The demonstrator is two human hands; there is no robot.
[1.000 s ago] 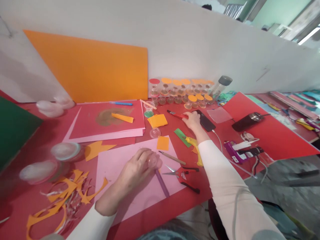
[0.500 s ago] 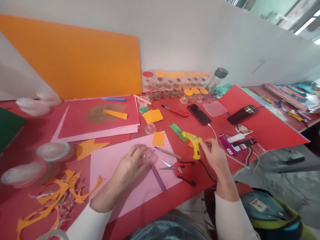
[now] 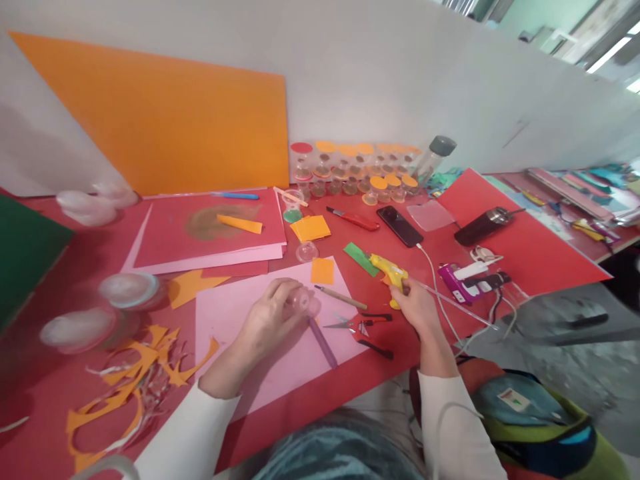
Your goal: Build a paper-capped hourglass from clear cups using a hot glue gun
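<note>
My left hand (image 3: 270,317) is closed round a small clear plastic piece (image 3: 304,301), over the pink sheet (image 3: 270,380); part of it is hidden by my fingers. A purple marker-like stick (image 3: 323,343) lies just below it. On the right, my right hand (image 3: 417,307) has its fingers round the handle of a yellow glue gun (image 3: 391,270), whose nozzle points up and left. Between my hands lie red-and-black scissors (image 3: 357,325) with open blades and a wooden-handled craft knife (image 3: 340,297). An orange paper square (image 3: 323,271) rests above them.
Several clear plastic cups with orange discs (image 3: 379,182) stand along the wall. Behind the glue gun are a phone (image 3: 400,225) on a white cable and a red cutter (image 3: 353,219). Orange scraps (image 3: 135,367) lie at left; a purple power strip (image 3: 460,283) sits at right.
My right hand has moved left onto the glue gun and grasped its handle; the gun has shifted slightly. My left hand keeps the clear plastic piece. The view has shifted a little.
</note>
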